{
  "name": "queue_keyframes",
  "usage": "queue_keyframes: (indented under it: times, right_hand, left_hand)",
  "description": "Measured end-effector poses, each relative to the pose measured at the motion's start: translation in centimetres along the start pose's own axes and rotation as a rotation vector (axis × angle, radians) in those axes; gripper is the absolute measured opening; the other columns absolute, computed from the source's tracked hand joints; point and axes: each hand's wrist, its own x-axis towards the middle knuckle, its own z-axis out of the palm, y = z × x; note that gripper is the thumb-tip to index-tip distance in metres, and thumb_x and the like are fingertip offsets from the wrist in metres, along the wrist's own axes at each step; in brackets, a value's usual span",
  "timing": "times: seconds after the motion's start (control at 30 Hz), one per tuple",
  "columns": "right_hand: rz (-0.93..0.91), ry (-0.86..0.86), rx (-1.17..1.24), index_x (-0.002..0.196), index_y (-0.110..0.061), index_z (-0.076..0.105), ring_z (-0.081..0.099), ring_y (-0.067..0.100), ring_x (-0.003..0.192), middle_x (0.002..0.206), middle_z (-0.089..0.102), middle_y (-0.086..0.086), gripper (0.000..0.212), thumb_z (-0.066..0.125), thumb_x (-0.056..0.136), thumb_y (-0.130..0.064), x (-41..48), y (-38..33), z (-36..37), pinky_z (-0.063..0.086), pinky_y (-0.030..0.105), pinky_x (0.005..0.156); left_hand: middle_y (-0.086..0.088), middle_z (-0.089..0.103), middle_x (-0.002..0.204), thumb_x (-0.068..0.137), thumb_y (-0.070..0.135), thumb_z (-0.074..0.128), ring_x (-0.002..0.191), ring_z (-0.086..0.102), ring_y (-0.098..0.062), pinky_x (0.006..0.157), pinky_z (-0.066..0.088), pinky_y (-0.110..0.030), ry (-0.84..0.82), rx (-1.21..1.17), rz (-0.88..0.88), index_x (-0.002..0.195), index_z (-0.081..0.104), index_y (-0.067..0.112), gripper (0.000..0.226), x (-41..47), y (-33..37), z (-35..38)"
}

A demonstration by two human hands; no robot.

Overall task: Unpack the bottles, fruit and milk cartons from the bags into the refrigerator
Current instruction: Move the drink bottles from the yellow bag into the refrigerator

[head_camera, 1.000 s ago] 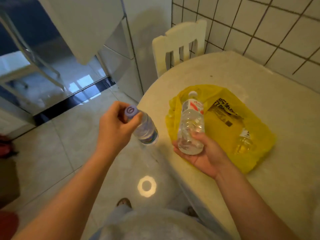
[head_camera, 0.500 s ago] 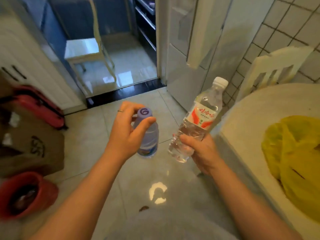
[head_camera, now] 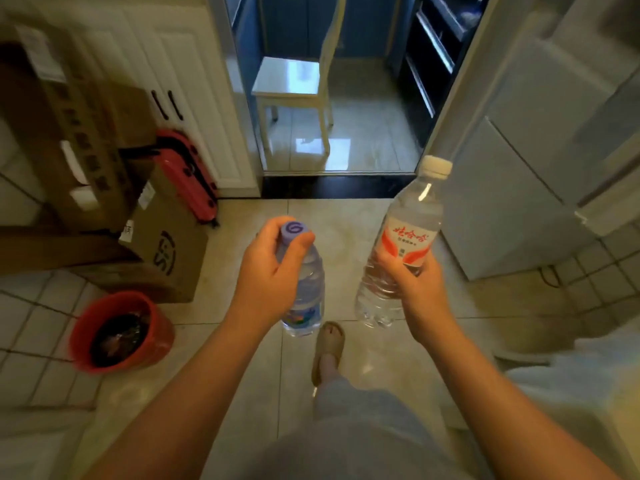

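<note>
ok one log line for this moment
left hand: grips purple-cap bottle by top | right hand: grips white-cap bottle mid-body | fridge: at right

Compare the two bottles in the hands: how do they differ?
Grip: the left hand pinches the purple-capped bottle at its top; the right hand wraps the white-capped bottle round its middle. Pose: the purple-capped bottle hangs near upright, the white-capped bottle leans. Label: the purple-capped bottle has a bluish band low down, the white-capped bottle a red and white one. Both are clear, capped plastic.
</note>
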Motion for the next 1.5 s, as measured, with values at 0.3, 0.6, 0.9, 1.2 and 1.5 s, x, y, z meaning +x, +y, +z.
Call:
queue_keyframes:
  times: [0.3, 0.6, 0.9, 1.2, 1.5]
  right_hand:
    - [-0.006, -0.179, 0.005, 0.121, -0.024, 0.055, 0.069, 0.003, 0.092, 0.106, 0.068, -0.003, 0.046, 0.076, 0.081, -0.018, 19.8, -2.4, 5.4, 0.054, 0.013, 0.065]
    - [-0.083, -0.091, 0.051, 0.113, -0.026, 0.059, 0.07, 0.003, 0.089, 0.097, 0.07, -0.008, 0.045, 0.069, 0.071, -0.04, 34.7, -7.2, 5.2, 0.053, 0.014, 0.068]
    - [-0.146, 0.283, 0.045, 0.115, -0.009, 0.063, 0.072, 0.01, 0.087, 0.093, 0.075, -0.004, 0.046, 0.077, 0.075, -0.026, 49.6, -8.4, -2.0, 0.054, 0.019, 0.071]
    - [-0.151, 0.712, -0.012, 0.12, -0.016, 0.061, 0.071, 0.016, 0.097, 0.106, 0.073, 0.001, 0.046, 0.081, 0.08, -0.024, 63.0, -12.1, -12.5, 0.058, 0.033, 0.085]
    - [-0.32, 1.096, -0.025, 0.125, -0.009, 0.059, 0.07, 0.017, 0.097, 0.107, 0.072, 0.005, 0.065, 0.074, 0.074, -0.047, 67.3, -17.1, -23.5, 0.056, 0.025, 0.08]
  left_hand:
    - [0.004, 0.061, 0.082, 0.096, 0.027, 0.054, 0.076, 0.06, -0.008, 0.072, 0.05, -0.022, 0.049, 0.093, 0.013, 0.097, 0.06, 0.014, 0.015, 18.0, -2.6, 1.0]
    - [0.002, 0.065, 0.085, 0.091, 0.042, 0.05, 0.081, 0.063, -0.01, 0.074, 0.048, -0.019, 0.03, 0.097, 0.056, 0.098, 0.061, 0.015, 0.029, 35.2, -3.2, 7.0]
    - [-0.001, 0.068, 0.091, 0.093, 0.04, 0.047, 0.088, 0.065, -0.012, 0.08, 0.048, -0.019, -0.195, -0.029, 0.22, 0.1, 0.06, 0.014, 0.03, 53.2, -4.4, 20.7]
    - [-0.002, 0.068, 0.09, 0.098, 0.033, 0.048, 0.082, 0.064, 0.002, 0.07, 0.046, -0.009, -0.561, -0.136, 0.396, 0.1, 0.059, 0.012, 0.024, 71.0, -1.5, 38.6]
    - [0.006, 0.065, 0.092, 0.096, 0.043, 0.043, 0.086, 0.064, -0.008, 0.077, 0.052, -0.021, -0.79, -0.377, 0.552, 0.107, 0.057, 0.017, 0.032, 76.6, 6.2, 55.3]
